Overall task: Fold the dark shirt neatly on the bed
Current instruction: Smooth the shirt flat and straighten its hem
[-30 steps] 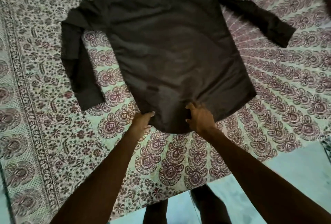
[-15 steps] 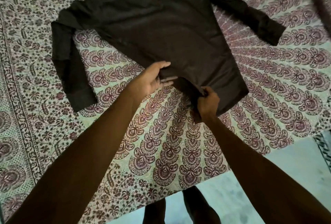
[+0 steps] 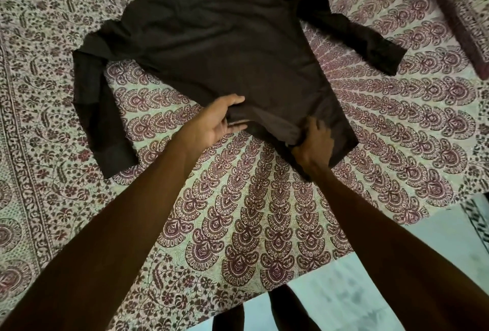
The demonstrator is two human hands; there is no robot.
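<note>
The dark long-sleeved shirt [image 3: 227, 47] lies spread on the bed [image 3: 238, 211], which is covered by a patterned sheet. One sleeve runs down the left side and the other stretches to the upper right. My left hand [image 3: 214, 122] holds the shirt's lower hem, thumb on top and fingers tucked under the cloth. My right hand [image 3: 313, 145] grips a bunched part of the same hem a little to the right. Between my hands the hem is lifted and turned up, showing its lighter inner side.
The bed's near edge [image 3: 291, 277] runs diagonally below my arms, with pale floor [image 3: 370, 291] and my legs [image 3: 285, 312] past it. A dark patterned edge [image 3: 465, 13] crosses the upper right corner.
A second ago both hands were at the flat hem nearer to me. They have since carried the hem up the bed, away from me, so the lower part of the shirt is folded over.
</note>
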